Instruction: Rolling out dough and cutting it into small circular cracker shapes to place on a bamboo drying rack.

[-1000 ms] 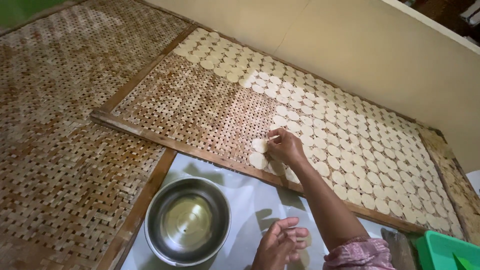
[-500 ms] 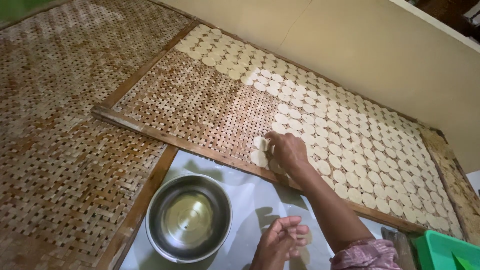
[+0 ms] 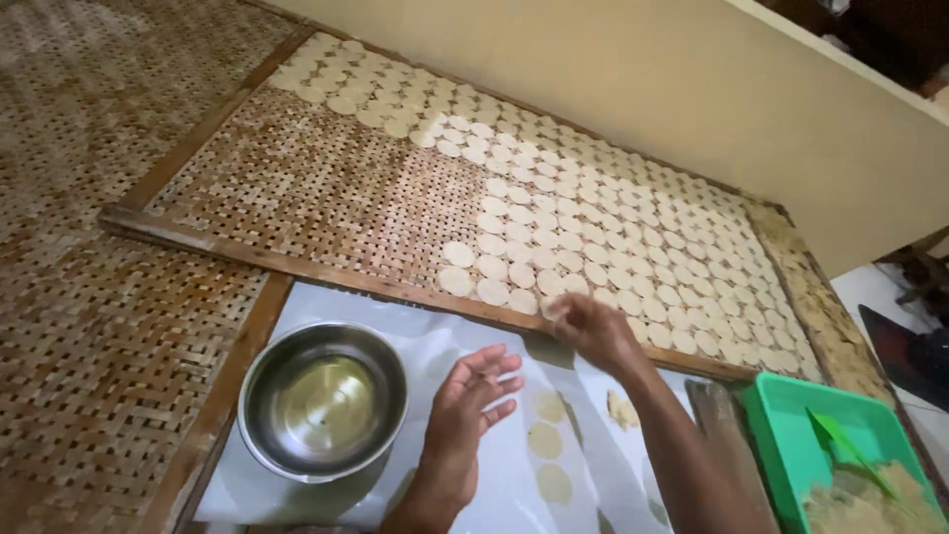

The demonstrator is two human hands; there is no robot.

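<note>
Looking down from the head camera, I take the steel bowl [image 3: 323, 399] as my landmark. Just right of it my left hand [image 3: 465, 425] lies flat on the white sheet [image 3: 435, 341], its grip spread and holding nothing. Farther right and a little beyond the bowl, my right hand [image 3: 593, 331] hovers at the near wooden edge of the woven bamboo tray [image 3: 326, 193]; its fingers are blurred, so I cannot tell whether that grip pinches a disc or is empty.

The thin pale dough discs [image 3: 545, 441] lie on the sheet right of the bowl, just beside my left hand. I judge them light, soft and limp, easy to tear or stretch, and likely a bit tacky against the sheet, so I would peel one up by its rim with fingertips rather than press on its middle.

Beyond the bowl, rows of laid-out discs [image 3: 613, 213] fill the tray's far and right parts, touching or nearly so. Far right of the bowl stands a green tub [image 3: 791, 415] with crumbly dough; a wooden stick [image 3: 727, 440] lies between it and my right forearm.
</note>
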